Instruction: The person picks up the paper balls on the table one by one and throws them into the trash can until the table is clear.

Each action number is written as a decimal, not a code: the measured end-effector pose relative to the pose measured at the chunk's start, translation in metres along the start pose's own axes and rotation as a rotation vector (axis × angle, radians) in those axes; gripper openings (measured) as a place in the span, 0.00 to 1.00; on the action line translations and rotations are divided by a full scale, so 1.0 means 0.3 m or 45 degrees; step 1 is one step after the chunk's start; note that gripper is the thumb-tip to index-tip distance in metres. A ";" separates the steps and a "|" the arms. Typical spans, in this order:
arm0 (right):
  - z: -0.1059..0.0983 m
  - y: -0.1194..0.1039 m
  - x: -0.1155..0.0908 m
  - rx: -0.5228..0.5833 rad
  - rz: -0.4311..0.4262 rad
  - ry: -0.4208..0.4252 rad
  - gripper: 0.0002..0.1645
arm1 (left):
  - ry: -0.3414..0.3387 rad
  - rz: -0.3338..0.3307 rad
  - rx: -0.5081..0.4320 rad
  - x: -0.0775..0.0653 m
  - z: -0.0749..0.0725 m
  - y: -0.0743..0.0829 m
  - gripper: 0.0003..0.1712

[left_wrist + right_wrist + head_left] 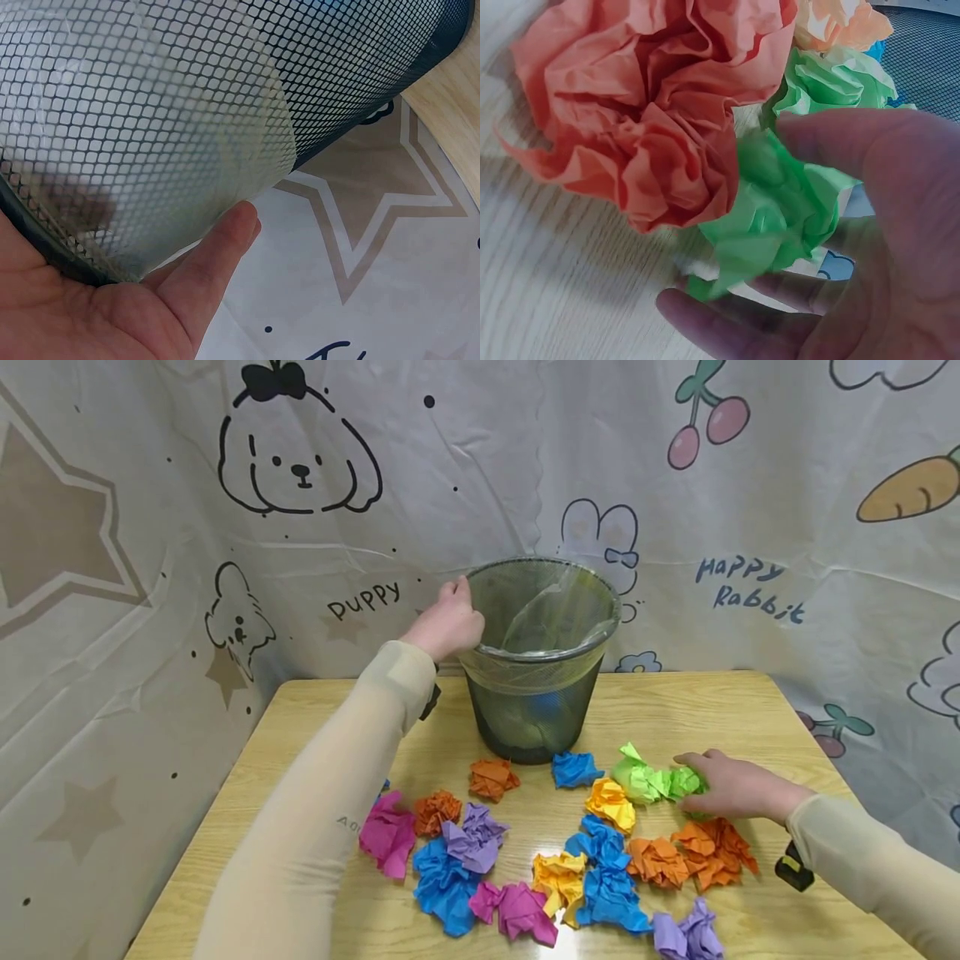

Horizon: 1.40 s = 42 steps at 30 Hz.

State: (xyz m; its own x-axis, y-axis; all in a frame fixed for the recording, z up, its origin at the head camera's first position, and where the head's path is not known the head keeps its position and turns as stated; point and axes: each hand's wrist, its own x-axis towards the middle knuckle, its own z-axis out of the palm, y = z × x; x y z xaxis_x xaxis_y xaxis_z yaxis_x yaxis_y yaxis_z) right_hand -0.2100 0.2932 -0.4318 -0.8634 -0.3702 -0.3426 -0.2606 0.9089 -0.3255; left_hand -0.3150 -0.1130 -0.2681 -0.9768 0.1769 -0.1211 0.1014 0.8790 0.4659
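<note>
My left hand (447, 622) grips the left rim of a dark mesh wastebasket (534, 710), which has a clear plastic liner over its rim. In the left wrist view the thumb (214, 262) lies along the outside of the mesh. A blue shape shows dimly through the basket's wall. At the right, my right hand (738, 787) has its thumb and fingers curled round a green crumpled paper ball (772, 210). Beside that ball lie a lighter green paper ball (639, 777) and an orange paper ball (716, 852).
Several other crumpled paper balls lie on the wooden table (757, 718), among them a blue one (575, 770), a pink one (388, 835) and a purple one (476, 837). A printed curtain (480, 460) hangs behind the table.
</note>
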 end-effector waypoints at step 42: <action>-0.193 -0.015 -0.005 0.232 -0.108 0.380 0.22 | -0.019 -0.003 -0.005 0.015 0.002 0.001 0.41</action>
State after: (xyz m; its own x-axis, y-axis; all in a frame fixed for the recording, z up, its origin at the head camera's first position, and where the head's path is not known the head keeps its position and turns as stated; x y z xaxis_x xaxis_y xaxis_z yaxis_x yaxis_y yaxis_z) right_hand -0.2327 0.3007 -0.3789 -0.9372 -0.3459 -0.0441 -0.2784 0.8185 -0.5026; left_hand -0.3193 -0.1115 -0.2691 -0.9741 0.1815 -0.1349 0.0986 0.8777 0.4690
